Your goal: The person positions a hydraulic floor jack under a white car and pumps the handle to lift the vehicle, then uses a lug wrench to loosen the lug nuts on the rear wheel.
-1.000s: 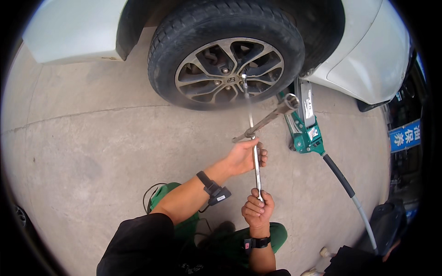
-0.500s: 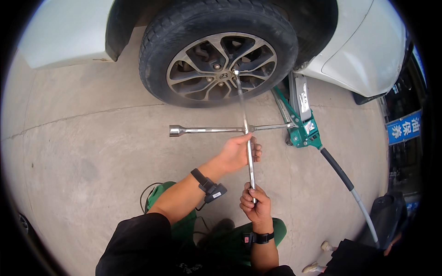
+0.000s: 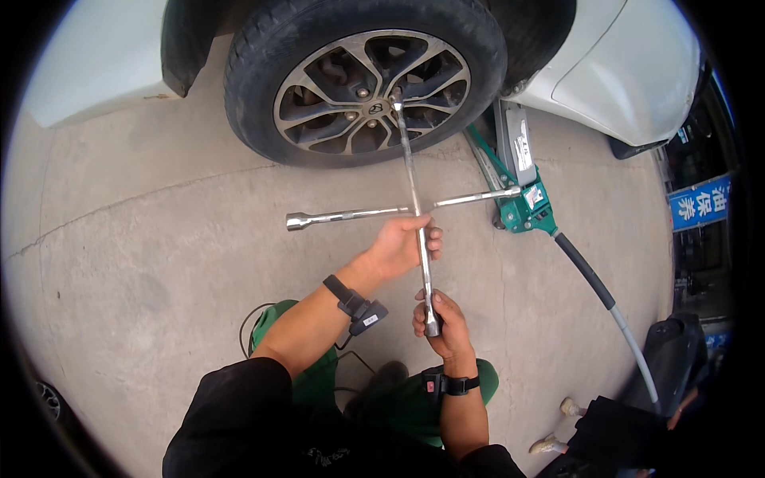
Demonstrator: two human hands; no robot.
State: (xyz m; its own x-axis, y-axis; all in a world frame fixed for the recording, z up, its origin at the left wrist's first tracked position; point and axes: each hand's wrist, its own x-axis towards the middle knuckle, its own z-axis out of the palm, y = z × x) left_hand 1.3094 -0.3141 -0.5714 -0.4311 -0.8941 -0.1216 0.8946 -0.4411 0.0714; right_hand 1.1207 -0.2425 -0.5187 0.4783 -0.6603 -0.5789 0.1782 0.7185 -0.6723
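A chrome four-way lug wrench [image 3: 408,163] reaches from my hands to the wheel [image 3: 390,135] of a white car. Its far socket sits at a lug nut position right of the hub cap. My left hand [image 3: 401,245] is wrapped round the shaft just below the crossing point, thumb on top. Nearer to me, my right hand [image 3: 448,325] grips the same shaft close to its near socket end. The wrench's cross arms stick out left and right over the concrete, the right one slightly higher. Several other lug nuts show around the hub.
A green floor jack [image 3: 532,209] stands right of the wheel, its long handle [image 3: 590,275] running toward the lower right. White body panels [image 3: 629,76] flank the wheel. Another person's feet [image 3: 548,444] are at the lower right, beside a dark object. A blue sign [image 3: 701,203] is at the right.
The wrench has turned slightly counter-clockwise; its right cross arm is higher against the jack. Both hands keep their grip. The whole view has shifted, with the wheel now higher in it.
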